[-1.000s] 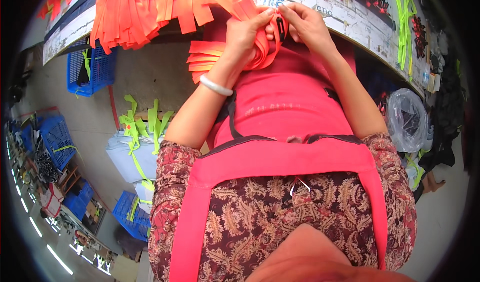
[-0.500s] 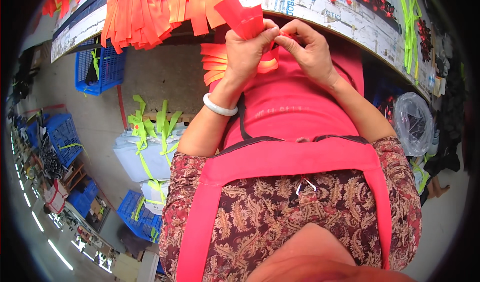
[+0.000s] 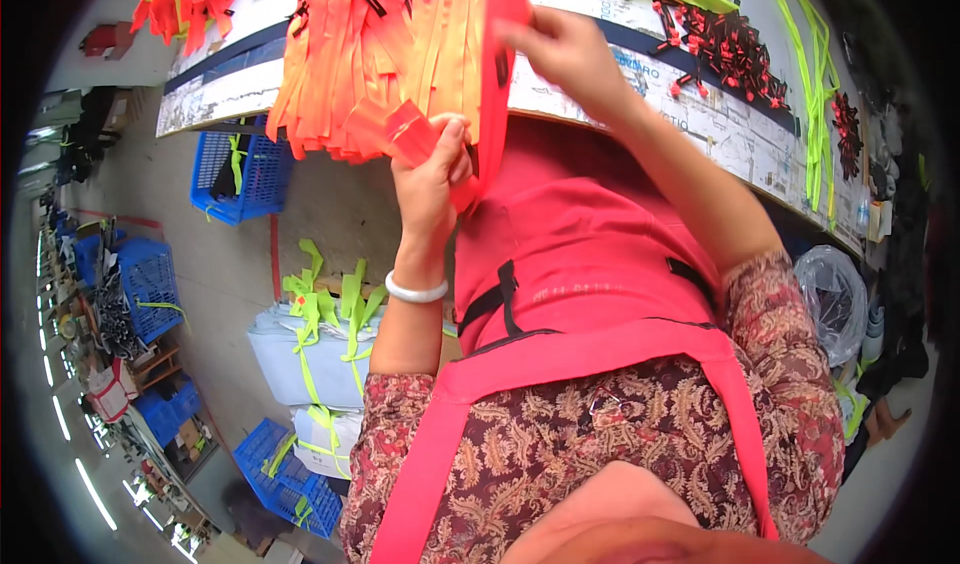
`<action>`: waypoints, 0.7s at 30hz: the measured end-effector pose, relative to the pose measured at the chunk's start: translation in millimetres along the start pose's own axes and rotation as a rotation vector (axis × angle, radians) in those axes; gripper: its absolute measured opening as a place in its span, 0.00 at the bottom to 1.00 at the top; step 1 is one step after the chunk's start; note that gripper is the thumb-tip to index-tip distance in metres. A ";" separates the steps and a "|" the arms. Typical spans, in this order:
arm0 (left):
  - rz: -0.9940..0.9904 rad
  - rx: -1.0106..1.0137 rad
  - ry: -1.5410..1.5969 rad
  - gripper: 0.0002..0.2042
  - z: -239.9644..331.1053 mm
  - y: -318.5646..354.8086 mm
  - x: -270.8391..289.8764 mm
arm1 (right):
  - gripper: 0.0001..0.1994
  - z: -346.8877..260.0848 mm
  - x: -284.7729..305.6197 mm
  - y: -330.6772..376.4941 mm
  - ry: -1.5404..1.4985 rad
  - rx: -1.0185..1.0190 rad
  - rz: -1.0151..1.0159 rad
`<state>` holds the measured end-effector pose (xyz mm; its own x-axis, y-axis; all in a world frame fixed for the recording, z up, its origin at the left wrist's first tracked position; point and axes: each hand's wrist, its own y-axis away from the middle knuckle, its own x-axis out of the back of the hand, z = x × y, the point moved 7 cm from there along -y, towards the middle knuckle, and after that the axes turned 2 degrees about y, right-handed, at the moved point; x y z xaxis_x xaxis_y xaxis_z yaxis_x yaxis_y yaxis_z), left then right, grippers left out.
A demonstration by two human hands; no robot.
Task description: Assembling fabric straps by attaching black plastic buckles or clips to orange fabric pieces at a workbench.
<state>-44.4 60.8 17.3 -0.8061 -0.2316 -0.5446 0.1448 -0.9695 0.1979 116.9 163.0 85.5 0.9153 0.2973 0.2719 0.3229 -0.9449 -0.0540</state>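
Note:
My left hand (image 3: 430, 179) grips the lower folded end of an orange-red strap (image 3: 495, 84) just below the table edge. My right hand (image 3: 565, 54) pinches the same strap higher up, over the table, so it hangs stretched between both hands. A small black buckle sits on the strap near my right hand. A pile of orange straps (image 3: 380, 54) with black clips drapes over the table edge (image 3: 230, 94) right beside my left hand. A white bangle circles my left wrist.
Black-and-red clips (image 3: 720, 44) lie heaped on the table at right, beside neon yellow straps (image 3: 810, 54). Blue crates (image 3: 240, 169) stand on the floor at left. White bundles tied with yellow-green straps (image 3: 310, 349) sit below. A clear plastic bag (image 3: 830, 299) is at right.
Both hands have lifted from my chest toward the table. The right hand rose higher, drawing the strap out long and straight from its folded bunch.

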 end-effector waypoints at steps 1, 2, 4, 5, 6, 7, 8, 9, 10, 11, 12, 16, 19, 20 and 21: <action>-0.005 -0.007 -0.004 0.05 4.4 1.7 3.8 | 0.16 0.2 2.9 -32.7 -0.057 -0.017 0.029; -0.045 -0.020 -0.085 0.05 9.7 4.6 3.4 | 0.13 -3.2 7.7 -68.8 -0.188 -0.080 0.061; -0.132 -0.010 -0.194 0.05 14.9 4.6 -12.5 | 0.14 30.7 28.7 -146.5 -0.174 0.084 0.174; -0.152 0.004 -0.194 0.05 13.4 0.3 -24.8 | 0.14 54.1 46.8 -170.7 -0.102 0.214 0.282; -0.153 0.098 -0.139 0.04 5.8 -0.3 -28.2 | 0.14 71.8 41.8 -176.8 -0.107 0.203 0.262; -0.161 0.195 -0.083 0.04 -4.6 -1.5 -32.0 | 0.14 84.7 46.1 -174.5 -0.036 0.235 0.272; -0.217 0.258 -0.027 0.04 -14.9 -2.6 -37.7 | 0.14 92.1 48.3 -170.1 0.033 0.270 0.281; -0.249 0.330 -0.021 0.04 -21.6 0.0 -34.9 | 0.14 87.0 33.0 -156.4 0.019 0.260 0.241; -0.238 0.350 0.017 0.05 -24.7 5.6 -23.8 | 0.14 64.8 -2.0 -126.4 0.014 0.261 0.027; -0.259 0.379 0.053 0.06 -29.4 9.8 -21.6 | 0.14 42.0 -22.4 -87.3 0.022 0.261 -0.158; -0.237 0.381 0.066 0.06 -32.0 9.7 -19.2 | 0.12 27.0 -31.3 -53.6 0.080 0.288 -0.188; -0.290 0.501 0.080 0.08 -53.2 4.0 -29.4 | 0.07 6.7 -24.6 34.2 0.131 0.288 -0.150; -0.347 0.528 0.019 0.08 -53.7 4.6 -40.4 | 0.08 15.0 -13.0 46.4 0.105 0.202 -0.114; -0.377 0.563 -0.058 0.08 -57.5 7.4 -42.6 | 0.09 17.0 -9.1 42.5 0.065 0.161 -0.101; -0.407 0.597 -0.135 0.08 -61.5 10.2 -44.7 | 0.10 18.3 -3.7 34.6 0.025 0.119 -0.089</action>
<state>28.4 56.3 -6.4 -0.7985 0.1868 -0.5723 -0.4874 -0.7587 0.4323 129.1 131.7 65.0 0.8760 0.3741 0.3044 0.4301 -0.8915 -0.1421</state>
